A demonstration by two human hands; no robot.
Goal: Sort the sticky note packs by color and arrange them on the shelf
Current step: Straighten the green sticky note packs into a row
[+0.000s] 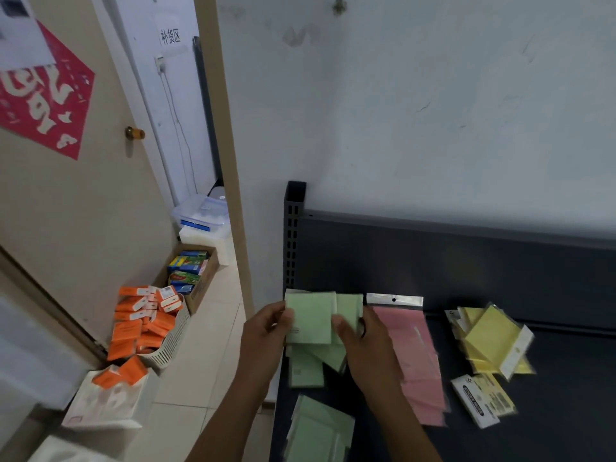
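2 pale green packs (310,316), flat and square, 1 pinched in left hand (266,331), 1 in right hand (363,341).

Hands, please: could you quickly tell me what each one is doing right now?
Left hand: holds a green sticky note pack by its left edge.
Right hand: thumb pinches the same green pack's right side.

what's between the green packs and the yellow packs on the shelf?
Head view: the pink packs lie between the green packs and the yellow packs, with bare dark shelf either side of them.
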